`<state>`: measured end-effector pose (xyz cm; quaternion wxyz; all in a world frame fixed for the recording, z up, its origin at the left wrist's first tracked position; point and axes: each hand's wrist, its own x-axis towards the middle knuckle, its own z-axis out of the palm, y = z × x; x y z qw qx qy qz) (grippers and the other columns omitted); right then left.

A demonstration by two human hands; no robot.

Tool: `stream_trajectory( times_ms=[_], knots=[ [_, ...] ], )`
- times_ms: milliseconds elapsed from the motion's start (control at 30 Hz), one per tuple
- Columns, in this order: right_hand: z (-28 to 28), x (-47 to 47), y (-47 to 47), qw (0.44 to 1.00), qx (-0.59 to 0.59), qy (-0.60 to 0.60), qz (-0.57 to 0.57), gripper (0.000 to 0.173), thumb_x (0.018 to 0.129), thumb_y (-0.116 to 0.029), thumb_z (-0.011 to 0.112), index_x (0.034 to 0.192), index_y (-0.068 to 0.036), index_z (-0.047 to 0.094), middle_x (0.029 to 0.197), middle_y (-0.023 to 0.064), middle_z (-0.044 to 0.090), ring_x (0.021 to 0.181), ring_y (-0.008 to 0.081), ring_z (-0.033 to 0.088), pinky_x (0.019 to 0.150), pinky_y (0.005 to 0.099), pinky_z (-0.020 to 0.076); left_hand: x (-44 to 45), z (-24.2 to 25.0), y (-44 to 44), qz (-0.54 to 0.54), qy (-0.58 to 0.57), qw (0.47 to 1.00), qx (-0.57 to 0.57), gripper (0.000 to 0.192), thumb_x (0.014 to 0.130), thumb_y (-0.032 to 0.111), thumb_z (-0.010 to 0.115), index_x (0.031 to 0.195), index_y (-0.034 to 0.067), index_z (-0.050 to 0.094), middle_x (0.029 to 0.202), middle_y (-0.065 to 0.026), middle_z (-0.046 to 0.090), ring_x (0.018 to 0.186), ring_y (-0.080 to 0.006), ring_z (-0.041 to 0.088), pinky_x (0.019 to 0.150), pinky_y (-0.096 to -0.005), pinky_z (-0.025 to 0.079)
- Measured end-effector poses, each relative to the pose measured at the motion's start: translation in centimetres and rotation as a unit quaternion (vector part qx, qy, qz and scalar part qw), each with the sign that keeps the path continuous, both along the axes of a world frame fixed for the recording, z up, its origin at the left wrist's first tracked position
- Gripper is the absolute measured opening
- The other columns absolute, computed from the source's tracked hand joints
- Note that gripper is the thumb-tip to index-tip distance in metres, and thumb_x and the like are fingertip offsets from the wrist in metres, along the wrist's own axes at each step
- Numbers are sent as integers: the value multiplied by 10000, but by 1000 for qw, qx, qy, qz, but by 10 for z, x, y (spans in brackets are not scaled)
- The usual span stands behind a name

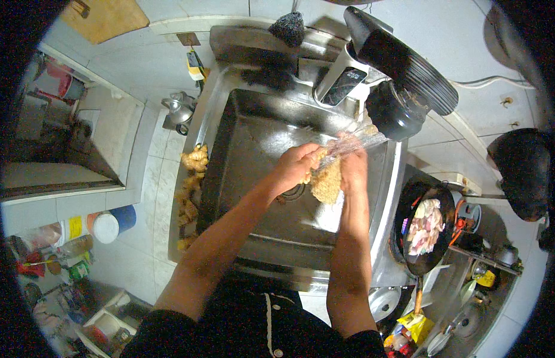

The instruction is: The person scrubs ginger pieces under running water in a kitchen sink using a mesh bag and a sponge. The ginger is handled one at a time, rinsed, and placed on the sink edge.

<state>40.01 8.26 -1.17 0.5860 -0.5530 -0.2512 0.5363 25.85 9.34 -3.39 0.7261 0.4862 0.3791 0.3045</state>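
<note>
Over a steel sink, my left hand grips a yellowish piece of ginger, mostly hidden by the fingers. Close beside it, my right hand holds a tan, rough-textured scrubbing cloth, which hangs down over the basin. A stream of water from the upper right runs across the right fingers towards the ginger, blurring them. More knobbly ginger lies on the sink's left ledge, with several darker pieces nearer to me.
A tap unit with a display stands behind the sink, beside a dark rounded object. To the right, a wok holds sliced meat. A small metal pot stands left; jars sit lower left.
</note>
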Motion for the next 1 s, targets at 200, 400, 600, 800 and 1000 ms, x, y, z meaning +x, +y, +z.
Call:
stream_trajectory(
  times_ms=[200, 400, 600, 800, 1000],
  knots=[
    [12, -11, -13, 989, 26, -133, 64, 181, 755, -52, 565, 928, -1, 579, 730, 25, 580, 571, 80, 484, 507, 206, 383, 0, 19, 7, 26, 104, 976, 188, 250, 804, 116, 438, 1027, 32, 515, 716, -84, 555, 618, -144, 519, 581, -275, 425],
    [1, -12, -13, 995, 48, 26, 82, 183, 744, -74, 572, 906, 7, 543, 723, 56, 584, 584, 110, 520, 533, 211, 411, -7, 23, 11, -11, 51, 998, 48, 257, 815, 136, 429, 1029, 28, 524, 728, -50, 556, 588, -118, 492, 551, -253, 412],
    [8, -13, -10, 993, 33, 19, 107, 138, 741, -77, 580, 862, -14, 560, 712, 50, 583, 572, 106, 513, 530, 213, 406, -7, 12, 14, -14, 48, 998, 49, 266, 829, 170, 431, 1027, 21, 529, 719, -23, 540, 502, -70, 430, 462, -215, 378],
    [13, 2, -13, 991, 31, 5, 131, 128, 760, -68, 556, 865, 4, 558, 695, 52, 571, 574, 95, 510, 529, 207, 403, -12, 18, 22, -58, -55, 989, -127, 233, 842, 218, 442, 913, 28, 558, 642, -15, 484, 475, -76, 422, 411, -212, 354],
    [12, -5, -9, 990, 29, -72, 114, 44, 755, -59, 530, 774, -26, 553, 653, 18, 526, 578, 75, 476, 514, 200, 376, -8, 20, 24, -105, -72, 972, -199, 194, 821, 211, 484, 797, 32, 554, 607, -19, 505, 505, -94, 457, 424, -219, 369]
  ],
)
